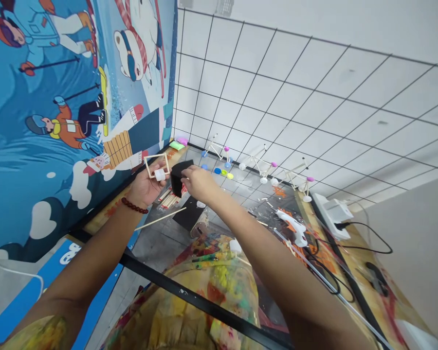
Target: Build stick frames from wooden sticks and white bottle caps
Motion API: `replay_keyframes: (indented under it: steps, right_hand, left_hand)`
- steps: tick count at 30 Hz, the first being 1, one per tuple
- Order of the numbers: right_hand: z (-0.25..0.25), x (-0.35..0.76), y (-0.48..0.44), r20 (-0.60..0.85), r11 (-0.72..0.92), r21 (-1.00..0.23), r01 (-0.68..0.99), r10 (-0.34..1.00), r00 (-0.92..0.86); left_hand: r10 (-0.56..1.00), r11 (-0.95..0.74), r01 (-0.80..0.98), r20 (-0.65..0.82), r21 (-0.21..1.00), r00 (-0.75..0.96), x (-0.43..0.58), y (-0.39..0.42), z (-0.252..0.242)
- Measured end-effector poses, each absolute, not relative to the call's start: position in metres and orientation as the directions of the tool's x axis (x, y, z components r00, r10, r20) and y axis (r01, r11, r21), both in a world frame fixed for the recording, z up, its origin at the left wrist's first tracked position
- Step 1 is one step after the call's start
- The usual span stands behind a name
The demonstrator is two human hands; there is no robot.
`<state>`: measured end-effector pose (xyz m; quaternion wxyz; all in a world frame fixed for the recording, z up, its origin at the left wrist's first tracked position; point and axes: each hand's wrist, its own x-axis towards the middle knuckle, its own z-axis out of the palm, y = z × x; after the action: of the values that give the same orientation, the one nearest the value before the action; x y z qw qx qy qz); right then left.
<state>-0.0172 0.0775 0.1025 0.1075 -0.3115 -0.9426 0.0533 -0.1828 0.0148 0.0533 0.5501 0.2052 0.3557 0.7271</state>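
Note:
My left hand (145, 188) is closed around a small square frame of thin wooden sticks (156, 156), held upright. A small white block (159, 175) sits at the frame's lower edge, by my fingertips; I cannot tell if it is fixed there. My right hand (200, 183) pinches a bent black sheet (177, 179) just right of the frame, with a small gap between them. Below the hands lie several red-tipped matchsticks (171, 200) on the clear tabletop. A longer thin stick (160, 218) and another black piece (185, 216) are nearer me.
Stick models with coloured balls (257, 163) line the back by a white gridded wall (277, 68). At right are a white glue gun (295, 227), a power strip (330, 214) and black cables. A skiing banner (76, 97) rises at left. Coloured lumps (224, 172) lie mid-table.

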Motion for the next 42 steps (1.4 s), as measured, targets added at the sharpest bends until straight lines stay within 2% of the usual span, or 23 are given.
replay_keyframes:
  steps: [3, 5, 8, 11, 13, 16, 21, 23, 24, 28, 33, 35, 38, 40, 42]
  right_hand:
    - [0.107, -0.009, 0.076, 0.095, 0.812, -0.150, 0.563, 0.579, -0.810]
    - [0.117, 0.013, 0.077, 0.133, 0.795, -0.181, 0.579, 0.603, -0.786]
    - [0.137, 0.066, 0.070, 0.333, 0.752, -0.288, 0.593, 0.659, -0.674]
    - [0.146, 0.127, 0.053, 0.558, 0.703, -0.390, 0.594, 0.694, -0.455]
    - [0.139, 0.161, 0.039, 0.644, 0.663, -0.440, 0.606, 0.703, -0.301]
    - [0.114, 0.197, 0.022, 0.680, 0.618, -0.504, 0.603, 0.715, -0.164]
    - [0.072, 0.221, 0.008, 0.718, 0.642, -0.512, 0.571, 0.684, -0.125]
    - [0.062, 0.226, 0.005, 0.727, 0.639, -0.521, 0.566, 0.680, -0.097]
    - [0.060, 0.228, 0.005, 0.724, 0.632, -0.528, 0.568, 0.684, -0.089]
    - [0.061, 0.232, 0.011, 0.632, 0.578, -0.577, 0.578, 0.764, -0.133]
    - [0.078, 0.223, 0.042, 0.478, 0.505, -0.665, 0.550, 0.854, -0.206]
    - [0.081, 0.212, 0.059, 0.370, 0.411, -0.763, 0.499, 0.911, -0.184]
    - [0.081, 0.189, 0.085, 0.113, 0.166, -0.938, 0.305, 0.976, -0.185]
    - [0.078, 0.171, 0.098, -0.022, 0.021, -0.978, 0.209, 0.979, -0.205]
    - [0.074, 0.152, 0.108, -0.072, -0.046, -0.992, 0.119, 0.971, -0.227]
  left_hand:
    - [0.946, -0.135, -0.628, -0.089, 0.766, -0.312, -0.186, 0.015, 0.049]
    - [0.937, -0.159, -0.613, -0.077, 0.774, -0.341, -0.188, 0.015, 0.048]
    - [0.918, -0.195, -0.578, -0.059, 0.792, -0.391, -0.186, 0.014, 0.049]
    - [0.926, -0.200, -0.517, -0.012, 0.833, -0.376, -0.179, 0.013, 0.056]
    - [0.945, -0.203, -0.463, 0.048, 0.863, -0.324, -0.171, 0.014, 0.067]
    - [0.941, -0.268, -0.373, 0.159, 0.888, -0.298, -0.160, 0.024, 0.089]
    - [0.762, -0.385, -0.086, 0.264, 0.919, -0.591, -0.147, 0.071, 0.111]
    - [0.741, -0.333, 0.006, 0.266, 0.943, -0.616, -0.138, 0.092, 0.107]
    - [0.787, -0.289, 0.007, 0.241, 0.957, -0.568, -0.132, 0.099, 0.103]
    - [0.925, -0.151, -0.160, 0.082, 0.976, -0.370, -0.096, 0.111, 0.082]
    - [0.943, -0.014, -0.409, -0.124, 0.912, -0.308, -0.051, 0.112, 0.063]
    - [0.941, 0.000, -0.452, -0.153, 0.892, -0.303, -0.040, 0.114, 0.060]
    - [0.940, -0.020, -0.496, -0.152, 0.868, -0.305, -0.028, 0.117, 0.058]
    - [0.943, -0.035, -0.522, -0.145, 0.852, -0.299, -0.022, 0.115, 0.057]
    - [0.946, -0.050, -0.538, -0.133, 0.841, -0.294, -0.018, 0.113, 0.056]
